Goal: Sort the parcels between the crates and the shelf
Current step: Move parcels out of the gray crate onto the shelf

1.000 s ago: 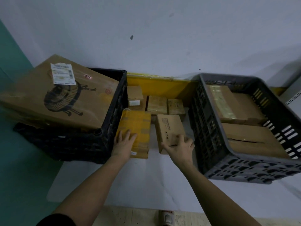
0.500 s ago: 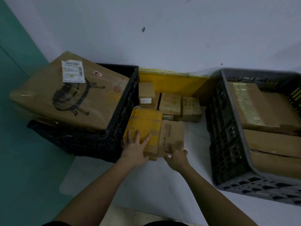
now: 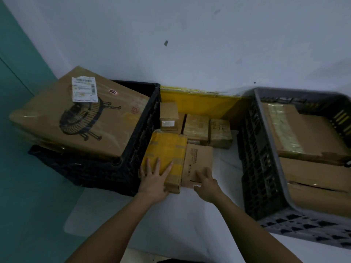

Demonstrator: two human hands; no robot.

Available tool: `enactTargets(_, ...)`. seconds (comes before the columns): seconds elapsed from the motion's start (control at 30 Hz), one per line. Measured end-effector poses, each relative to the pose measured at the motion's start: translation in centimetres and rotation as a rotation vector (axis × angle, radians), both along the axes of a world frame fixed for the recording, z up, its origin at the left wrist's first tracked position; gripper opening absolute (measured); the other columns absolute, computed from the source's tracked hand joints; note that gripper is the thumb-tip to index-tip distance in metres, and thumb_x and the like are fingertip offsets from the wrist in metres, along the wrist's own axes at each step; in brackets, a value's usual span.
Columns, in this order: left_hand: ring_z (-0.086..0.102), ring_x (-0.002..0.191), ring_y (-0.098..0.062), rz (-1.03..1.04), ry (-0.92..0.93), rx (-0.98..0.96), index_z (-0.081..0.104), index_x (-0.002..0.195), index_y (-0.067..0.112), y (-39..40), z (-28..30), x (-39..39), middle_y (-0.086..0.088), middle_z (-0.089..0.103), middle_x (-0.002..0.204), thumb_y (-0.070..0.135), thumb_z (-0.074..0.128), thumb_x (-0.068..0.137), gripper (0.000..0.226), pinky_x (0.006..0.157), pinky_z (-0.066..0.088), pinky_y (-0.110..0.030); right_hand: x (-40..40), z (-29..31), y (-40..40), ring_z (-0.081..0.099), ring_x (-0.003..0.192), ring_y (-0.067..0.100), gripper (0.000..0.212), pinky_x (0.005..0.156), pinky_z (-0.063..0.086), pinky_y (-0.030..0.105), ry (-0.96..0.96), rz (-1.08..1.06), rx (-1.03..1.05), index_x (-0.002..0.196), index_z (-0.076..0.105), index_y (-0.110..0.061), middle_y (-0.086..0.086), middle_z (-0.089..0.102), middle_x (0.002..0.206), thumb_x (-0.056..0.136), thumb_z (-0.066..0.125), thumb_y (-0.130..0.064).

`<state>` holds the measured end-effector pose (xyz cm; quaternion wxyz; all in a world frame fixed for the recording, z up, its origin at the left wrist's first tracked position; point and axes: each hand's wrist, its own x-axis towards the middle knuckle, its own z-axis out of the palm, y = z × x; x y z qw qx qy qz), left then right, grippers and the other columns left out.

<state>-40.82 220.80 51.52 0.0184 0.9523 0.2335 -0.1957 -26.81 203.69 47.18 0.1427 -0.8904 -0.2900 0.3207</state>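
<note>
A yellow-taped parcel (image 3: 167, 150) lies between two crates, right beside a plain brown carton (image 3: 198, 160). My left hand (image 3: 154, 179) rests flat on the yellow parcel's near end, fingers spread. My right hand (image 3: 206, 184) touches the near end of the brown carton, its fingers blurred over the top. Behind these sit three small brown parcels (image 3: 196, 126) against a yellow board (image 3: 199, 103). The black crate (image 3: 117, 168) on the left carries a big carton with a fan drawing (image 3: 79, 118). The grey crate (image 3: 266, 164) on the right holds large brown cartons (image 3: 311, 133).
A pale wall rises behind everything and a teal surface (image 3: 22, 92) runs along the left. The parcels lie on a white sheet (image 3: 171, 215) that reaches toward me between the crates.
The brown carton has slid left against the yellow parcel, with my right hand on its near end. The view has swung left, so the grey crate sits further right.
</note>
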Motion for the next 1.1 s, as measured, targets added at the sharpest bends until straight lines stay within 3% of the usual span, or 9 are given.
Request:
enactTargets(0.13, -0.020, 0.147, -0.045, 0.034, -0.009, -0.062, -0.022, 0.149, 0.048, 0.6, 0.4, -0.6, -0.005, -0.022, 0.163, 0.044, 0.051, 0.097, 0.089, 0.119, -0.002, -0.062, 0.2, 0.2, -0.7, 0.053, 0.111, 0.032, 0.040, 0.091, 0.053, 0.047, -0.017, 0.004, 0.031, 0.135, 0.035, -0.026, 0.006, 0.035, 0.148, 0.097, 0.043, -0.038)
enactTargets(0.23, -0.021, 0.148, -0.040, 0.032, -0.023, -0.181, -0.013, 0.153, 0.046, 1.1, 1.2, -0.7, -0.001, -0.022, 0.164, 0.053, 0.057, 0.092, 0.093, 0.120, -0.001, -0.058, 0.0, 2.0, -1.4, 0.057, 0.104, 0.028, 0.028, 0.090, 0.053, 0.045, -0.028, -0.052, 0.068, 0.126, 0.047, -0.023, 0.007, 0.055, 0.131, 0.101, 0.041, -0.034)
enactTargets(0.3, -0.019, 0.149, -0.036, 0.025, -0.032, -0.248, -0.008, 0.155, 0.043, 1.5, 2.0, -0.6, 0.001, -0.019, 0.164, 0.062, 0.058, 0.087, 0.096, 0.121, -0.001, -0.057, -0.5, 4.3, -1.9, 0.057, 0.113, 0.032, 0.032, 0.098, 0.049, 0.042, -0.059, -0.054, 0.095, 0.133, 0.051, -0.015, 0.011, 0.057, 0.134, 0.104, 0.042, -0.026)
enactTargets(0.4, -0.014, 0.151, -0.030, -0.006, -0.071, -0.200, 0.000, 0.157, 0.039, 1.9, 3.8, -0.4, 0.001, -0.011, 0.165, 0.065, 0.055, 0.087, 0.093, 0.119, -0.005, -0.060, -1.2, 7.5, -1.9, 0.059, 0.117, 0.031, 0.034, 0.098, 0.047, 0.038, -0.077, -0.116, 0.174, 0.133, 0.054, -0.005, 0.014, 0.061, 0.132, 0.106, 0.042, -0.022)
enactTargets(0.53, -0.003, 0.152, -0.025, -0.048, -0.214, -0.174, 0.007, 0.157, 0.039, 0.9, 7.8, 1.1, 0.002, 0.005, 0.166, 0.071, 0.039, 0.091, 0.079, 0.121, -0.002, -0.056, -2.2, 11.8, -1.7, 0.063, 0.108, 0.024, 0.036, 0.087, 0.051, 0.034, -0.070, -0.181, 0.257, 0.131, 0.058, -0.014, 0.009, 0.065, 0.125, 0.105, 0.043, -0.036)
enactTargets(0.7, 0.025, 0.145, -0.022, -0.092, -0.416, -0.227, 0.024, 0.154, 0.035, -1.3, 12.9, 2.6, 0.004, 0.028, 0.159, 0.064, 0.034, 0.097, 0.064, 0.115, 0.030, -0.047, -3.3, 16.8, -1.9, 0.061, 0.111, 0.013, 0.040, 0.087, 0.047, 0.026, -0.236, -0.167, 0.365, 0.138, 0.055, -0.025, -0.003, 0.064, 0.129, 0.102, 0.046, -0.043)
enactTargets(0.77, 0.030, 0.142, -0.020, -0.140, -0.482, -0.224, 0.029, 0.152, 0.032, -2.1, 14.3, 2.9, 0.005, 0.033, 0.155, 0.059, 0.035, 0.100, 0.059, 0.110, 0.036, -0.043, -3.6, 18.8, -2.5, 0.061, 0.108, 0.009, 0.035, 0.083, 0.047, 0.021, -0.272, -0.160, 0.427, 0.134, 0.058, -0.028, -0.006, 0.065, 0.125, 0.102, 0.049, -0.040)
enactTargets(0.93, 0.032, 0.139, -0.017, -0.221, -0.622, -0.321, 0.036, 0.149, 0.032, -6.0, 16.4, 4.5, 0.007, 0.039, 0.151, 0.053, 0.041, 0.100, 0.053, 0.112, 0.034, -0.040, -3.4, 23.8, -7.5, 0.061, 0.105, 0.011, 0.031, 0.079, 0.045, 0.020, -0.346, -0.210, 0.482, 0.131, 0.059, -0.023, -0.006, 0.063, 0.116, 0.103, 0.051, -0.032)
enactTargets(1.1, 0.032, 0.138, -0.014, -0.338, -0.696, -0.428, 0.039, 0.147, 0.031, -11.1, 16.9, 4.8, 0.008, 0.041, 0.147, 0.047, 0.043, 0.102, 0.049, 0.109, 0.032, -0.034, -1.4, 24.3, -13.7, 0.058, 0.099, 0.010, 0.032, 0.078, 0.047, 0.025, -0.378, -0.352, 0.460, 0.131, 0.058, -0.026, -0.007, 0.061, 0.114, 0.101, 0.052, -0.038)
